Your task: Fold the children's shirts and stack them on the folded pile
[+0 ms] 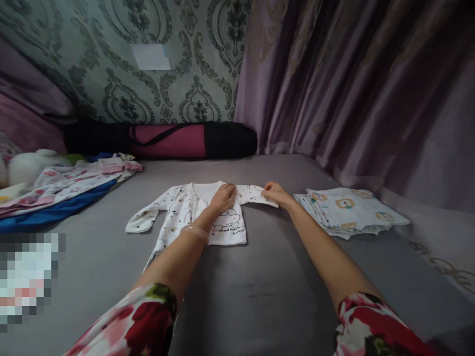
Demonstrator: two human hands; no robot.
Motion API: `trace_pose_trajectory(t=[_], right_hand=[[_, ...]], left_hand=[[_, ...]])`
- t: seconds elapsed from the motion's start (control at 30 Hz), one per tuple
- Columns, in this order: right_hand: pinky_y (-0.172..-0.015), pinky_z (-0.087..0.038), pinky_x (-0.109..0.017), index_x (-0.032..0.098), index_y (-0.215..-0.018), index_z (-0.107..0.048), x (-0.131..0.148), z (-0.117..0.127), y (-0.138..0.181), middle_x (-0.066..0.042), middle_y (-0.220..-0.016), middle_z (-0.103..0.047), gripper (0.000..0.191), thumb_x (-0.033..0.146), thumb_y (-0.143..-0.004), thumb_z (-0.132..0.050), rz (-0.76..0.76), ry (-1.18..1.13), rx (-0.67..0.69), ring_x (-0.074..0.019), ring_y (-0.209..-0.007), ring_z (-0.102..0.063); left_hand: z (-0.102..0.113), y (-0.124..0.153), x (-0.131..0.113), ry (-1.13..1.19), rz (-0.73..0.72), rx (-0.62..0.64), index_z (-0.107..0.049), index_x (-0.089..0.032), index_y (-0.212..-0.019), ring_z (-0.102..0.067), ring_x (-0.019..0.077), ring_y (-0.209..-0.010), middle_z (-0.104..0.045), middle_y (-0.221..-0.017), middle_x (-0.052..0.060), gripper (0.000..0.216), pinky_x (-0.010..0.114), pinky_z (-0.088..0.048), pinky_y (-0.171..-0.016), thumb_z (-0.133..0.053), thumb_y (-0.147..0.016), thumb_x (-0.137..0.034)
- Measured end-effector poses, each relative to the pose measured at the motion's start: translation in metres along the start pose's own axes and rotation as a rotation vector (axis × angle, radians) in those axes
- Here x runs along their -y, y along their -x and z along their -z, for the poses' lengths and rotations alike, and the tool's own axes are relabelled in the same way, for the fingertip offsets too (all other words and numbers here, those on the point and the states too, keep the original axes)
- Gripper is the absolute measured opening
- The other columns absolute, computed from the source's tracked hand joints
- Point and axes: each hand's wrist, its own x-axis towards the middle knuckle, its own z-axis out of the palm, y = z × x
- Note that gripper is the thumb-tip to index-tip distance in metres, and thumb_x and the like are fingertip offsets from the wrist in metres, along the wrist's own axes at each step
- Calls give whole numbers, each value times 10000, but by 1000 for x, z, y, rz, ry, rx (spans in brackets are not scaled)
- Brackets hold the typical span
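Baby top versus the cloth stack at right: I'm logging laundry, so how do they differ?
The baby top lies partly spread, sleeves out; the cloth stack is several folded squares. The baby top has both hands on it, left hand and right hand; the cloth stack is untouched. Both are pale prints on the grey bed.

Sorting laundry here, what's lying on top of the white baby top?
The left hand lies flat on the baby top; the right hand grips its sleeve. Fabric under the palm is hidden.
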Motion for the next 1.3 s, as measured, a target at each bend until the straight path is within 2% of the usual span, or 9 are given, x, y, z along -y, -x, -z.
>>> trace_pose_trajectory(t=[0.17, 0.3, 0.47, 0.6, 0.77, 0.9, 1.0, 1.13, 1.3], right_hand=[[-616, -473, -209, 177, -1083, -632, -11, 16, -6, -43, -909, -650, 329, 238, -759, -631, 38, -211, 97, -116, -703, -585], [-738, -492, -239, 189, -1097, -649, -29, 20, -8, -40, -999, -670, 352, 175, -748, -601, 110, -227, 67, -131, -828, -610], [-829, -465, -298, 147, -957, -693, -45, 14, -4, -54, -970, -660, 222, 157, -809, -528, 167, 68, -70, -169, -881, -601], [-943, -395, -311, 143, -1060, -683, -48, 8, 5, -110, -1110, -614, 314, 96, -885, -427, 332, 379, -107, -182, -1043, -555], [-944, -374, -357, 118, -1101, -664, -37, 5, 19, -167, -1185, -575, 329, 120, -925, -386, 219, 734, -111, -254, -1116, -503], [-1026, -298, -433, 110, -1200, -623, -9, -13, 24, -196, -1294, -546, 406, 119, -942, -310, 232, 793, -173, -297, -1235, -441], [-1122, -204, -406, 134, -1423, -431, 15, -44, 23, -133, -1503, -387, 482, 240, -995, -238, 377, 637, -29, -241, -1393, -294], [-1173, -80, -461, 139, -1537, -194, 28, -73, 24, -78, -1597, -198, 622, 455, -1006, -129, 364, 497, 178, -238, -1471, -122], [-1167, -48, -529, 167, -1536, -212, 0, -54, 27, -77, -1600, -181, 630, 484, -997, -135, 300, 640, 155, -267, -1475, -91]], left_hand=[[5, 2, -9, -90, 6, 77, -583, -169, -1250, -488, 244, -1230, -556, -1308, 128, 411, 387, -356, -1091, -388, -963, -389], [6, 4, -13, -169, 7, 123, -541, -191, -1317, -431, 266, -1282, -503, -1376, 126, 482, 414, -315, -1111, -389, -957, -472], [5, 4, -16, -219, 36, 162, -500, -194, -1361, -385, 300, -1320, -446, -1437, 130, 584, 431, -282, -1123, -402, -926, -572], [6, 4, -16, -222, 48, 184, -479, -184, -1380, -371, 325, -1328, -421, -1461, 145, 629, 449, -281, -1117, -409, -912, -598], [7, 3, -17, -209, 62, 196, -481, -199, -1373, -363, 328, -1336, -429, -1462, 134, 615, 462, -283, -1114, -442, -898, -587], [6, 3, -17, -197, 69, 184, -486, -197, -1370, -355, 341, -1341, -416, -1470, 140, 626, 475, -288, -1109, -454, -886, -595], [5, 3, -16, -219, 70, 205, -476, -194, -1384, -351, 342, -1344, -412, -1471, 139, 601, 467, -287, -1114, -487, -886, -531], [3, 2, -13, -241, 79, 242, -453, -171, -1405, -349, 340, -1348, -401, -1477, 156, 570, 474, -301, -1108, -512, -873, -364], [0, 1, -13, -236, 86, 224, -448, -179, -1413, -325, 341, -1367, -390, -1489, 142, 648, 466, -255, -1137, -462, -886, -557]])
